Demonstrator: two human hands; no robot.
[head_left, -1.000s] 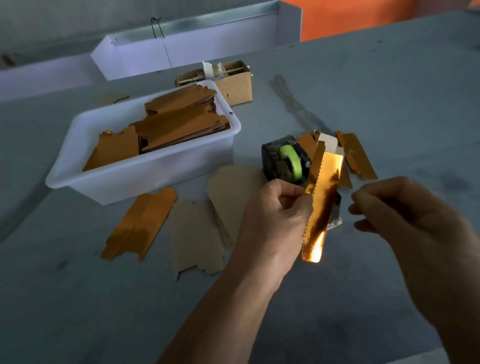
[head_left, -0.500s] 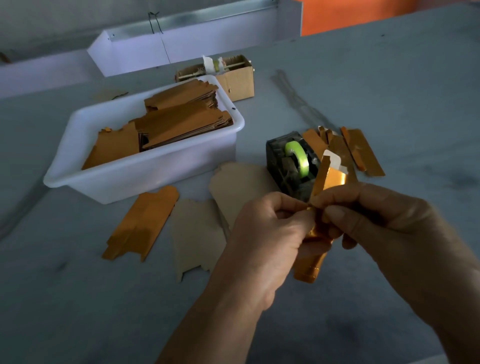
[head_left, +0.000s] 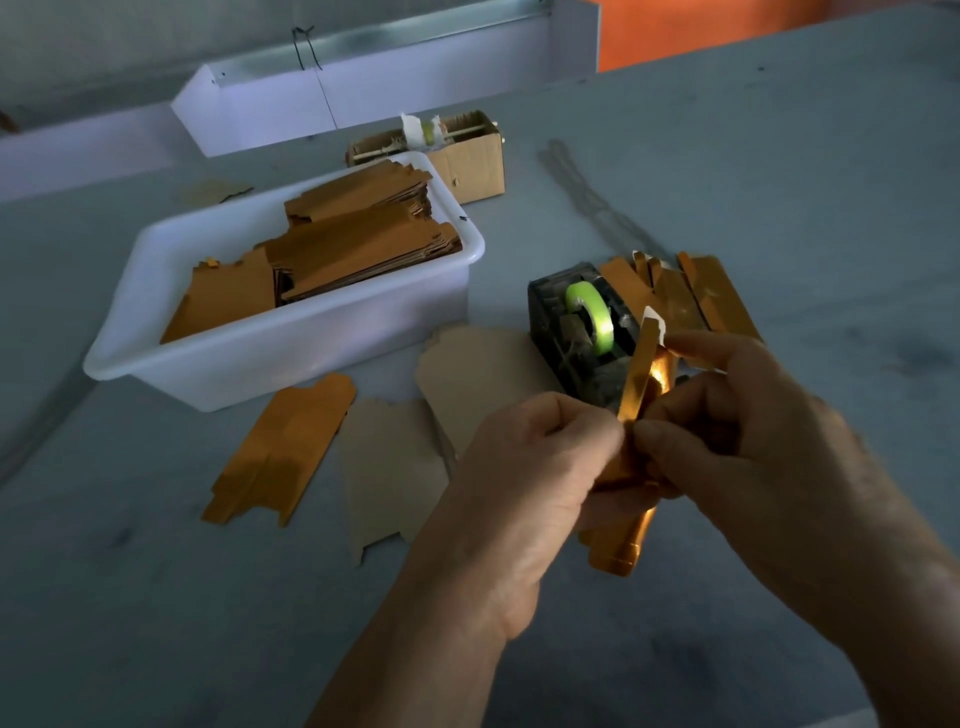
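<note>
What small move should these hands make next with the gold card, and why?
Probably press the fold shut along its length. Both the left hand and right hand pinch the gold card mid-strip, its flap stands partly raised, and the tape dispenser sits just behind, ready for sealing.

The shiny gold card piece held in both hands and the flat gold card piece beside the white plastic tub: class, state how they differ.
The held shiny gold card piece stands nearly upright above the grey table; the flat gold card piece lies on it. The held piece is folded narrow, pinched by left hand and right hand; the flat piece is spread, untouched. Both are long gold card.
</note>
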